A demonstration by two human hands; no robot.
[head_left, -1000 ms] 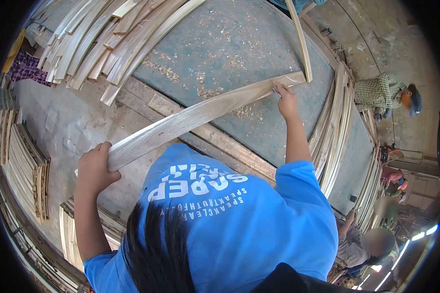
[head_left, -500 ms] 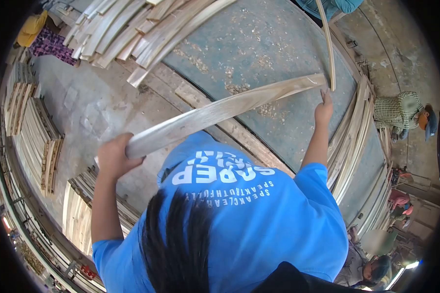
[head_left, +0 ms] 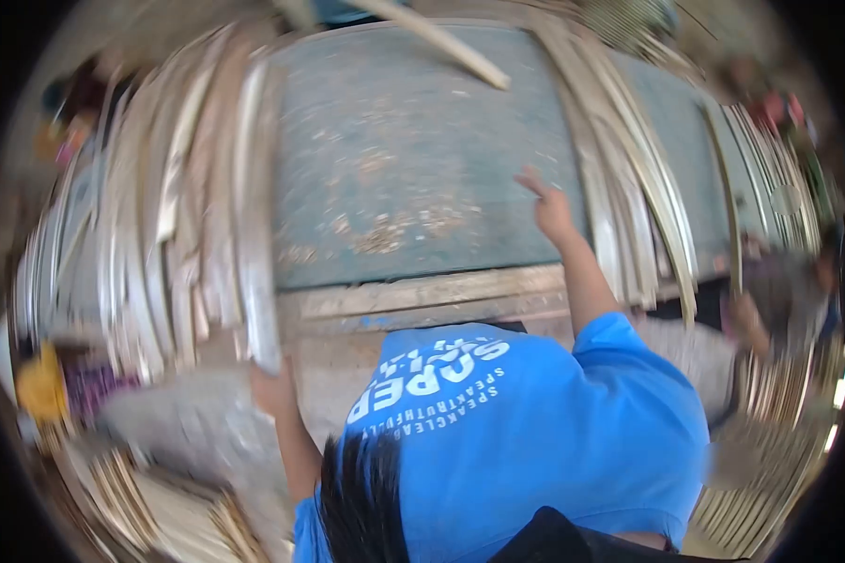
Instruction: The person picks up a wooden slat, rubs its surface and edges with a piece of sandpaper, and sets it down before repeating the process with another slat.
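My left hand, blurred by motion, grips the near end of a long pale wooden plank. That plank runs away from me along the right side of several other planks on the left of the table. My right hand is over the blue-grey tabletop with fingers stretched out and nothing in them. To its right lies a stack of long wooden strips. Wood chips are scattered between my hands.
At the far edge, another wooden strip juts over the table near a person in teal. A worker's hand is at the right. Someone in yellow is at the left. Bundled wood stands at lower left.
My view has turned right-side-up to the table. The plank has swung from crossing before me to lying lengthwise at the left; its far end has left my right hand's side.
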